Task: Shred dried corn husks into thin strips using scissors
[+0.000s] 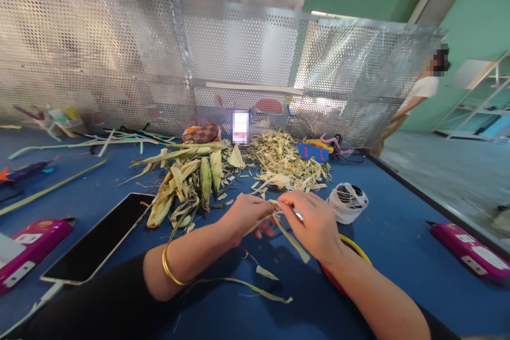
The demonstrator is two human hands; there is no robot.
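Observation:
Pale corn husk strips [294, 240] meet between my two hands, with one loose end slanting down to the right. My left hand [247, 216] pinches the husk strips from the left, its lower fingers partly hidden beneath. Close beside it, my right hand [314, 221] has thumb and forefinger closed on the same strips. A small shiny bit shows by the right thumb, too little to name. Below the hands lie a long thin husk strip [249, 283] and a small husk scrap [266, 273] on the blue table [295, 319].
Ahead lie whole corn husks [179, 188] and a heap of husk shreds [292, 156]. A ball of white twine [347, 203] sits right of my hands. A tablet [103, 239] and pink power strips [470, 249] flank them. Behind stands a perforated metal screen [247, 42]; a person [424, 90] is beyond.

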